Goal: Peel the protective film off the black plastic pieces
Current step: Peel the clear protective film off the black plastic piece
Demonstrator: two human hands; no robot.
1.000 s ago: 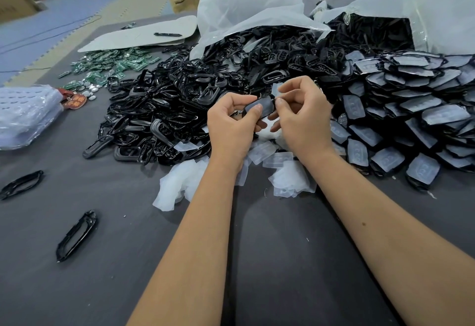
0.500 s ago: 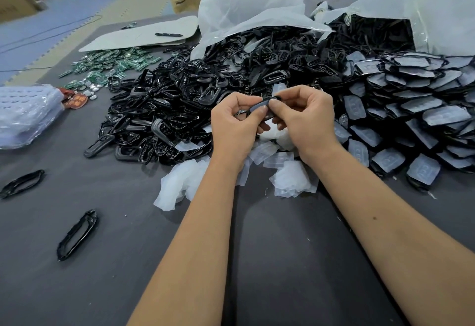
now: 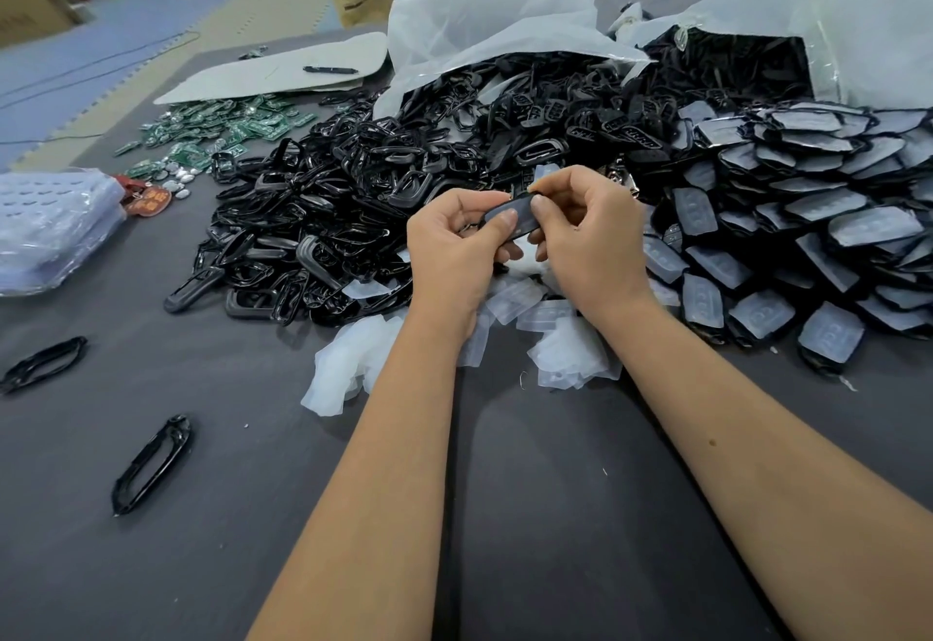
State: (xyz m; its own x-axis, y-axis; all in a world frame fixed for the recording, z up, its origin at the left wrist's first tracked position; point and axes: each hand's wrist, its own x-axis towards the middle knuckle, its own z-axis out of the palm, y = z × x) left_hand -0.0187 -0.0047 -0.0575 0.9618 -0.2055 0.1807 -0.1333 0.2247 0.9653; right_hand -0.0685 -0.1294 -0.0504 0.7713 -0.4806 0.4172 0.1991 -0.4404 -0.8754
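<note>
Between our two hands, raised just above the bench (image 3: 505, 514), we hold one black plastic piece (image 3: 510, 221), a flat, oblong part lying with its long axis running roughly from eight o'clock up to two o'clock. Our left hand (image 3: 452, 251) grips its lower, eight o'clock end, the fingers curled under it and the thumb pressed onto the upper face. Our right hand (image 3: 585, 231) is closed on the opposite, two o'clock end, thumb on the face and forefinger pinched at the top corner, where the film edge presumably sits; we cannot tell whether a corner of film has lifted yet, since the fingers cover that spot. So the piece lies directly between the two sets of fingers, touching both, and the right hand is the one placed at the corner that matters. We judge that the coming move is a pull by the right fingers along the long axis, towards eight o'clock, while the left hand steadies the part. At three o'clock of our hands sits the heap of film-covered pieces (image 3: 787, 236); at nine o'clock the bare black frames (image 3: 323, 216); at six o'clock, just below our wrists, the discarded films (image 3: 560, 352).
</note>
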